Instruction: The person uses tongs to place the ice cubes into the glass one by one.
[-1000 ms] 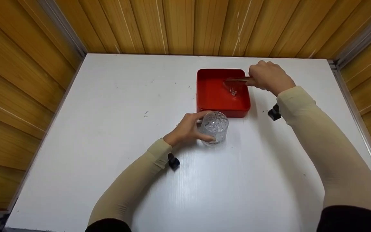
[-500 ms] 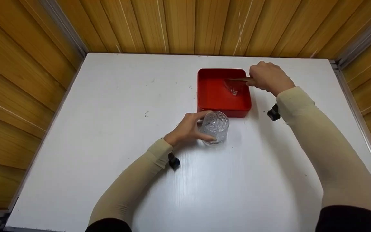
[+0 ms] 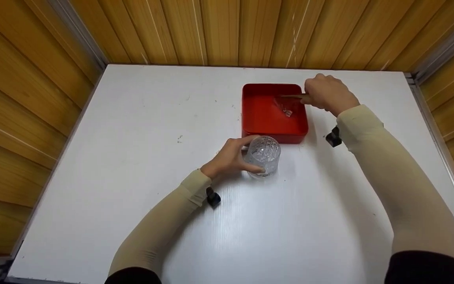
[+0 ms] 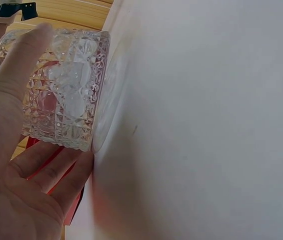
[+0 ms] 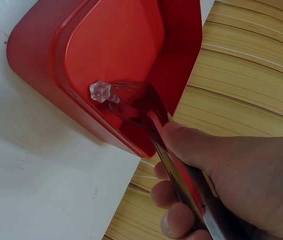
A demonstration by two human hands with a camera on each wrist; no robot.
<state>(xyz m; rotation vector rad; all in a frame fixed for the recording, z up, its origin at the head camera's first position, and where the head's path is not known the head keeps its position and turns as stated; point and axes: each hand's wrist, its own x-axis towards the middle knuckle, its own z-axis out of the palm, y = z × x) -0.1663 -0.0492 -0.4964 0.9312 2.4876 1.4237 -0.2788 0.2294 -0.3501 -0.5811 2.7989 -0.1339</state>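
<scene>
A clear cut-glass tumbler [image 3: 265, 156] stands on the white table, with my left hand [image 3: 230, 157] gripping its left side between thumb and fingers. Clear lumps like ice cubes [image 4: 72, 82] show through its patterned wall in the left wrist view. Beyond the tumbler is a square red box [image 3: 273, 138]. My right hand [image 3: 328, 92], over the box's right edge, holds metal tongs [image 5: 177, 172] that slope down into it. A clear ice-like cube [image 5: 100, 92] lies on the box floor, right at the tongs' tips.
The white table [image 3: 144, 157] has small dark marks on its surface. Wood-patterned panels [image 3: 219, 31] wall it in at the back and both sides. A black wrist camera [image 3: 213, 198] sits at the left sleeve, another camera [image 3: 333, 137] at the right.
Inside the box the tongs' tips and the clear cube have shifted very slightly. Both hands stay almost where they were, and the left hand keeps its grip on the tumbler.
</scene>
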